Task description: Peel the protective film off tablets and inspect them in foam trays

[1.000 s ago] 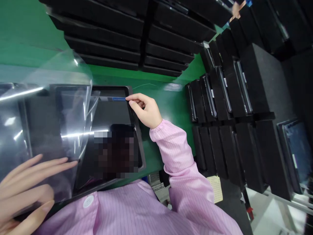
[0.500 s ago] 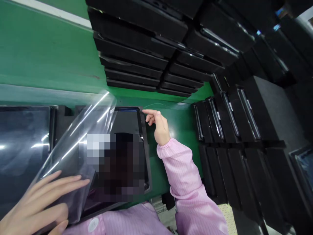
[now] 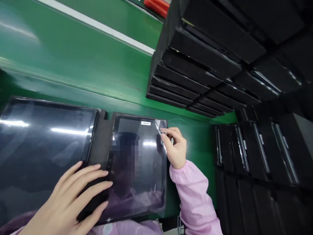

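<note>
A flat dark screen panel [image 3: 137, 156] lies in a black foam tray [image 3: 99, 147] in front of me, with a small white label [image 3: 146, 123] near its top edge. My right hand [image 3: 176, 147] is at the panel's top right corner, thumb and fingers pinched on a lifted corner of clear film [image 3: 161, 124]. The film's other edges are hard to make out against the glossy panel. My left hand [image 3: 73, 199] is open with fingers spread, over the foam strip and the lower left edge of the panel. Left of it lies a second dark panel [image 3: 46, 137].
Stacked black foam trays [image 3: 181, 78] rise at the back right. More trays with panels on edge [image 3: 254, 147] stand to the right. The green work surface [image 3: 73, 68] carries a white strip [image 3: 97, 26]; a red object [image 3: 157, 7] is at the top.
The curled clear film that stood over the panel's left side is no longer raised there. My right hand has gone from pointing to pinching. The view has shifted left.
</note>
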`<state>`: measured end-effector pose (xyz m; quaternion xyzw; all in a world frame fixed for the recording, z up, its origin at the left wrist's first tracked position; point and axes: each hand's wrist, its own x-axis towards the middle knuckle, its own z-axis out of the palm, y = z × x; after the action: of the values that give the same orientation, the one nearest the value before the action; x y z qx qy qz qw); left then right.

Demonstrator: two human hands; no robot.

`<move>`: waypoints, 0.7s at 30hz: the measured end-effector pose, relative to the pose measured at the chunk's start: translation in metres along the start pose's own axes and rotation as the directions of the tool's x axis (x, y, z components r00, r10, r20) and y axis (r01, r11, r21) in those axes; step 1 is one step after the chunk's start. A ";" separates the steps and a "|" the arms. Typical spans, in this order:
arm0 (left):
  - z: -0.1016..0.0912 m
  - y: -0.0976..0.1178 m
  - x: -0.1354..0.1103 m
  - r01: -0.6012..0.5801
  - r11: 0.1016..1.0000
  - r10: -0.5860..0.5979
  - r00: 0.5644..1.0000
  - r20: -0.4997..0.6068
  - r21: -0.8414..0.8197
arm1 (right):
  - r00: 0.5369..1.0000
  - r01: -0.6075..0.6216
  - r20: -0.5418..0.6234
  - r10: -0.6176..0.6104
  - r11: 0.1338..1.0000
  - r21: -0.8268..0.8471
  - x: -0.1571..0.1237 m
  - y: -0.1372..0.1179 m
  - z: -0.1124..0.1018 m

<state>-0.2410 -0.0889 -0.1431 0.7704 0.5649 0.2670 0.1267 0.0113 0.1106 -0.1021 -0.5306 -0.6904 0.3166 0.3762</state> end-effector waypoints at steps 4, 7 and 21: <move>0.005 0.004 0.007 0.029 0.988 -0.027 1.000 -0.012 0.155 | 1.000 0.013 0.020 -0.014 0.996 0.089 -0.002 -0.007 0.000; 0.004 0.007 0.013 0.042 0.981 -0.043 0.999 0.005 0.190 | 0.998 0.009 0.052 -0.020 0.979 0.205 -0.002 -0.004 -0.006; -0.015 0.012 0.019 0.056 0.998 -0.055 0.993 0.101 -0.004 | 0.973 -0.177 0.226 0.044 0.771 0.612 0.013 0.005 -0.017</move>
<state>-0.2357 -0.0765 -0.1199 0.7664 0.5781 0.2263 0.1651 0.0264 0.1252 -0.0952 -0.3805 -0.5467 0.6014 0.4413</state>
